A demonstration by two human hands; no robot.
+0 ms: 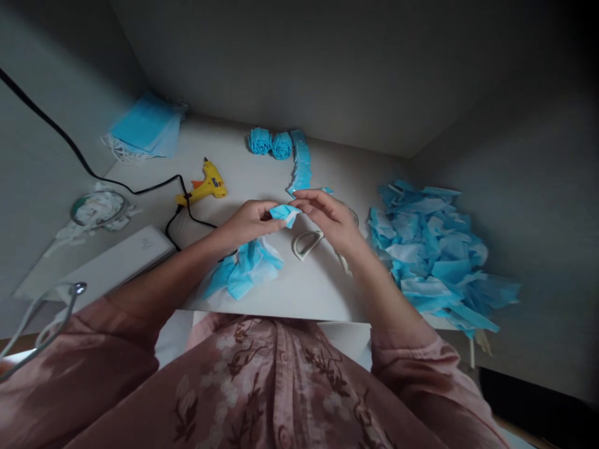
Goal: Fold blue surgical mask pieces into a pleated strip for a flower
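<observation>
A small folded piece of light-blue mask fabric (pixel 284 213) with a white edge is pinched between the thumb and fingers of my left hand (pixel 246 223). My right hand (pixel 334 219) has its bent fingertips closed on the right end of the same piece. Below them lie scissors, their cream handle (pixel 306 245) partly showing and the rest hidden under my right hand. Crumpled blue and white fabric pieces (pixel 250 268) rest beneath my left forearm. Just beyond my fingers stretches an overlapping blue strip (pixel 302 163), beside two rolled blue fabric roses (pixel 282 145).
A yellow glue gun (pixel 208 184) with a black cord (pixel 159 184) lies at the left. Behind it are stacked blue masks (pixel 145 128). White scraps (pixel 100 209) and a long white box (pixel 124 255) sit far left. A large heap of blue cut fabric (pixel 435 249) covers the right side.
</observation>
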